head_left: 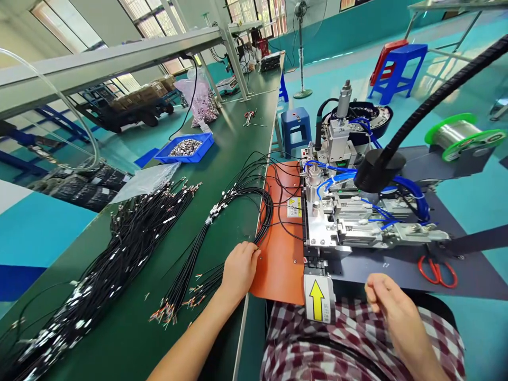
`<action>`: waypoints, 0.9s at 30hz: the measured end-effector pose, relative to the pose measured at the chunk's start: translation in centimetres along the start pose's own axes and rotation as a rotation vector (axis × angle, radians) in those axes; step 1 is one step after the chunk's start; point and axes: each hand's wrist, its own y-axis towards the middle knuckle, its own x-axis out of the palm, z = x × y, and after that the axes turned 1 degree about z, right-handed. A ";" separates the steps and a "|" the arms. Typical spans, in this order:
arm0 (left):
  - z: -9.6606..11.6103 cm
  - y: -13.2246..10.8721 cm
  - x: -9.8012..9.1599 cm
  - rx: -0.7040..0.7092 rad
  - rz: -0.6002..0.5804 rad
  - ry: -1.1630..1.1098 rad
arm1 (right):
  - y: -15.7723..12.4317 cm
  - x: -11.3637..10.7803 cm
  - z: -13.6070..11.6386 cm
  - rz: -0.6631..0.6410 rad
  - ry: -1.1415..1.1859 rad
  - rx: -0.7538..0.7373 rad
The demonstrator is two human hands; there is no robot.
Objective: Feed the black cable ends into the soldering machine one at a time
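At the green bench's right edge, my left hand (240, 270) has its fingers closed on black cables (266, 217) that curve up in a loop. Loose cable ends with coloured wires (196, 296) lie left of that wrist. My right hand (391, 307) hovers above my lap, in front of the machine, fingers curled together and nothing visible in them. Between the hands sit an orange sheet (278, 270) and a machine (337, 211) with metal cylinders and blue tubes. Several cables run across the sheet to the machine's side. A yellow arrow label (316, 299) marks its front.
A tied cable bunch (190, 254) and a large cable pile (123, 254) lie on the green bench (234, 137). Behind them stands a blue tray (202, 150) of small metal parts. Red-handled scissors (436, 272) rest right of the machine, below a wire spool (462, 137).
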 end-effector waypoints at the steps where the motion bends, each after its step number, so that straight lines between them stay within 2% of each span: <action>1: 0.5 0.2 -0.3 -0.011 -0.068 -0.100 | -0.5 0.7 -0.5 -0.030 -0.079 -0.055; 3: 1.8 0.7 -0.8 -0.074 -0.286 -0.468 | -1.5 2.6 -1.2 -0.129 -0.243 -0.209; 5: 3.1 1.3 -1.0 -0.157 -0.522 -0.928 | -2.1 4.6 -1.6 -0.246 -0.403 -0.471; 6: 3.8 1.5 -1.0 -0.177 -0.595 -1.099 | -2.3 5.5 -1.8 -0.298 -0.483 -0.629; 7: 4.4 1.7 -0.9 -0.169 -0.612 -1.189 | -2.3 6.2 -2.0 -0.340 -0.558 -0.767; 9: 5.1 1.9 -0.4 -0.104 -0.509 -1.154 | -2.1 7.2 -2.3 -0.394 -0.667 -0.958; 10: 5.3 1.8 0.0 -0.058 -0.422 -1.025 | -2.0 7.4 -2.4 -0.418 -0.705 -1.004; 12: 5.1 1.4 0.7 0.058 -0.242 -0.552 | -2.0 7.5 -2.6 -0.453 -0.730 -1.033; 14: 4.6 1.0 1.2 0.147 -0.128 -0.068 | -2.3 7.3 -2.5 -0.454 -0.686 -1.000; 16: 4.1 0.6 1.4 0.189 -0.082 0.180 | -2.8 7.3 -2.3 -0.408 -0.563 -0.891; 21: 3.2 -0.2 1.4 0.282 -0.055 0.336 | -2.9 7.5 -2.2 -0.215 -0.172 -0.361; 24: 2.5 -0.8 1.5 0.367 0.004 0.454 | -2.3 6.3 -2.3 -0.118 -0.054 -0.177; 27: 1.9 -1.0 1.7 0.399 0.016 0.486 | -2.5 4.8 -2.4 -0.190 0.020 -0.114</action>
